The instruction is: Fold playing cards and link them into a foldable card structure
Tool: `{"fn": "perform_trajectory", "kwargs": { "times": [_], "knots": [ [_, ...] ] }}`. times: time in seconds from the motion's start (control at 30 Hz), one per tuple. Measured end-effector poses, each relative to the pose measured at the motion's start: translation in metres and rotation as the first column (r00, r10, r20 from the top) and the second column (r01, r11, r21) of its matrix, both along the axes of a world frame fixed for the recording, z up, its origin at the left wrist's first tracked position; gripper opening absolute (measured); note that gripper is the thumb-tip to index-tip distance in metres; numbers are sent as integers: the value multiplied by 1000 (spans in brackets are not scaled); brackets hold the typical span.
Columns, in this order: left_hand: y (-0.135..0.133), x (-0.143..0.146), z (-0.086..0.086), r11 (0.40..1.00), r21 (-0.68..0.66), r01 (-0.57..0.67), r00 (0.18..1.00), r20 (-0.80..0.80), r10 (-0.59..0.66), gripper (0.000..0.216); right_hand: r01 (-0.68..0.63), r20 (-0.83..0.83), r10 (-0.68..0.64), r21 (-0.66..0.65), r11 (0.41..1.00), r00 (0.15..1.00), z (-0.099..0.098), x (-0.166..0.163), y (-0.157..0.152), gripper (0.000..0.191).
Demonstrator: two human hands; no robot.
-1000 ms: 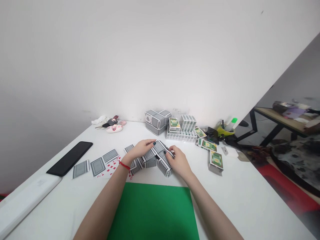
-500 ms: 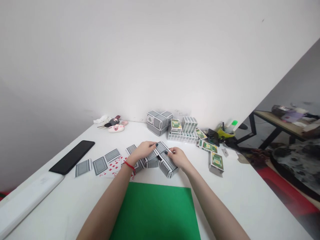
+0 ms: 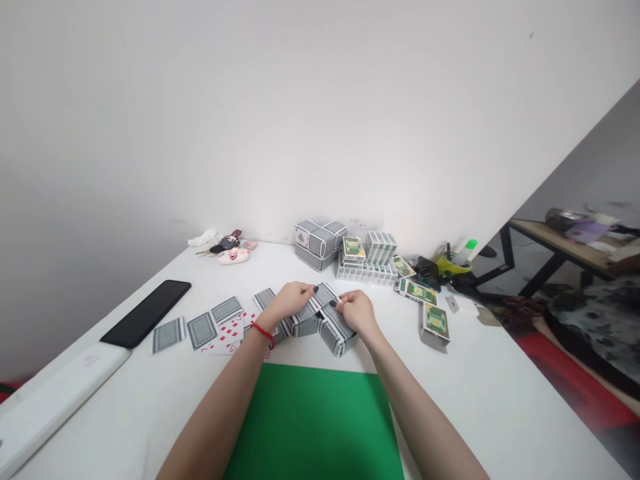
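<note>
A folded structure of grey-backed playing cards [image 3: 336, 335] stands on the white table [image 3: 500, 393], just beyond a green sheet [image 3: 315, 427]. My left hand [image 3: 289, 301], with a red cord at the wrist, curls over the structure's top left. My right hand [image 3: 356, 312] is closed at its top right, pinching a grey card [image 3: 326, 293] against the structure. Both hands' fingertips meet at that card. Loose grey-backed cards [image 3: 201, 330] and face-up red cards [image 3: 227, 333] lie to the left.
A black phone [image 3: 146, 312] and a white bar [image 3: 50, 400] lie at the left. A finished card block [image 3: 320, 244], card boxes [image 3: 380, 250], green-backed packs [image 3: 435, 321], keys with pink charms [image 3: 230, 253] and a yellow-green holder [image 3: 453, 261] line the back. Another table [image 3: 565, 243] stands at the right.
The view shifted slightly. My hands stayed on the card structure, and my right hand drew closer to the left over the top card.
</note>
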State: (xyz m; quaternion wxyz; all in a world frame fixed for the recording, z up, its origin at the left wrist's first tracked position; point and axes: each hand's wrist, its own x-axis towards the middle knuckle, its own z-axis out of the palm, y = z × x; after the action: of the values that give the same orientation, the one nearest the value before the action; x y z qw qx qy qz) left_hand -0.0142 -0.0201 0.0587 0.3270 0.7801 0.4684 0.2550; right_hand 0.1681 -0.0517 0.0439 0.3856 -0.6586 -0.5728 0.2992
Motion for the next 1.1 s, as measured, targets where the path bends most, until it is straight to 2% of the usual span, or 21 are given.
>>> {"fn": "perform_trajectory", "kwargs": {
  "times": [0.2, 0.33, 0.47, 0.57, 0.67, 0.8, 0.93, 1.1],
  "knots": [
    [3, 0, -4, 1000, 2, -2, 1000, -11, 2, 43, 20, 11, -20, 38, 999, 1000, 0, -2, 1, 17],
    [4, -1, -3, 1000, -7, 2, 1000, -22, -2, 42, 29, 44, -33, 73, 997, 998, 5, 2, -5, 22],
    [3, -1, -1, 1000, -6, -12, 999, -50, 12, 41, -64, 167, 50, 77, 995, 985, 11, 10, -12, 12],
    [2, 0, -1, 999, 20, -27, 994, -104, 29, 43, -90, 126, 82, 58, 994, 989, 9, 11, -12, 13],
    [2, 2, -2, 999, 46, -22, 991, -128, 27, 43, -34, 72, 30, 53, 998, 997, 2, 8, -9, 19],
    [0, 3, 0, 999, 50, -1, 991, -136, 8, 41, 44, 56, -47, 52, 998, 997, -6, 4, -6, 17],
    [-1, 2, 2, 999, 47, 7, 987, -158, 1, 41, 58, 35, -60, 59, 997, 998, -5, 3, -7, 15],
    [-1, -1, 2, 998, 7, 61, 995, -79, -60, 40, 59, -2, -59, 150, 987, 998, -1, 15, -13, 13]
  ]
}}
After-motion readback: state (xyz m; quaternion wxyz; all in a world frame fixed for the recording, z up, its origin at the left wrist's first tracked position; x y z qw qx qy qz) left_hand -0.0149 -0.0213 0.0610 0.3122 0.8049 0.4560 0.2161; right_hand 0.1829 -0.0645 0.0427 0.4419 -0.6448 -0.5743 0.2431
